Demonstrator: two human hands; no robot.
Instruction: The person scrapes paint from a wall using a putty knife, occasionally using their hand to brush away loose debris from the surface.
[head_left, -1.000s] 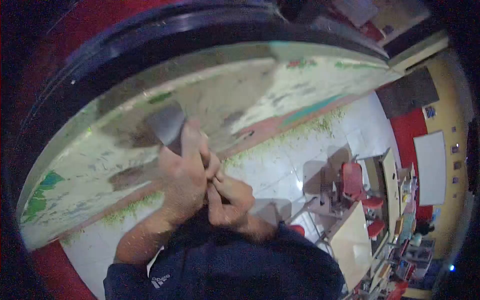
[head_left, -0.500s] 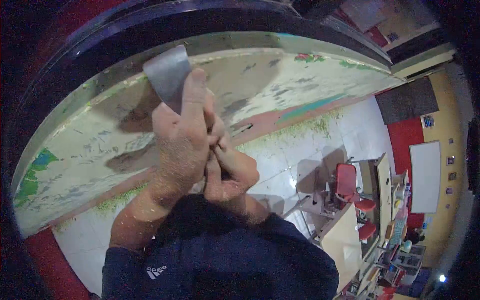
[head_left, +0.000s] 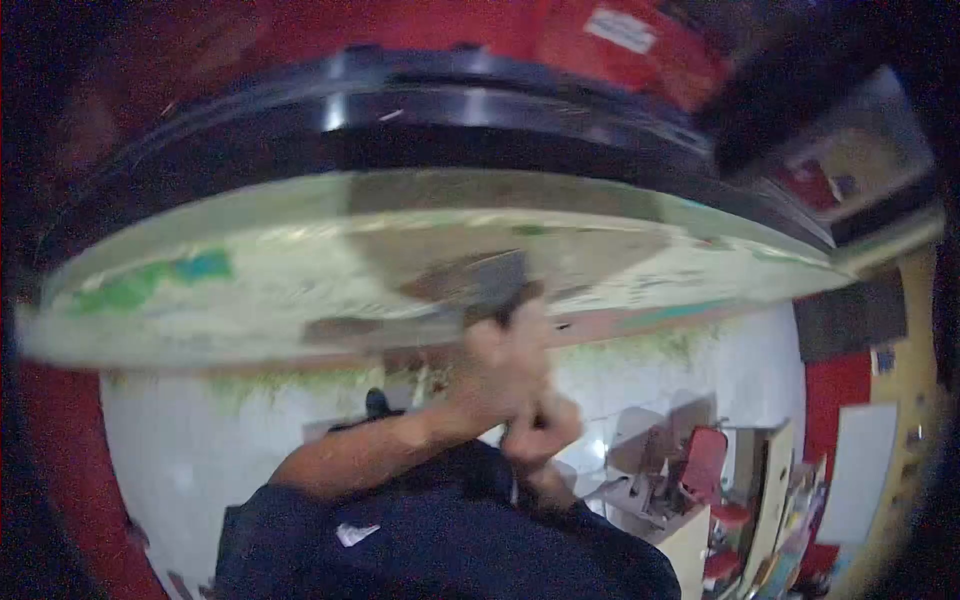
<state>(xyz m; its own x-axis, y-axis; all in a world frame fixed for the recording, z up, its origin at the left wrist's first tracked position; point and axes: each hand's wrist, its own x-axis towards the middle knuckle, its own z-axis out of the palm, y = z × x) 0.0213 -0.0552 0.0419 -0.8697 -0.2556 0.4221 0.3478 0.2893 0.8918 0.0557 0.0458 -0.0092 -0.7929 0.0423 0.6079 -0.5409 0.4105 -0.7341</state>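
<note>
We see a pale, shiny floor catching bright glare, with a red chair and a light-topped table near its lower right corner. Past its right edge we make out a yellow wall, white board and dark panel.

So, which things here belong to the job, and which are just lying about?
Likely the job:
flat grey metal scraper, held in the left hand
long pale surface with green patches
greenish flakes on the floor

Apparently just around:
red chair
white rectangular board
pale flat tabletop
</note>
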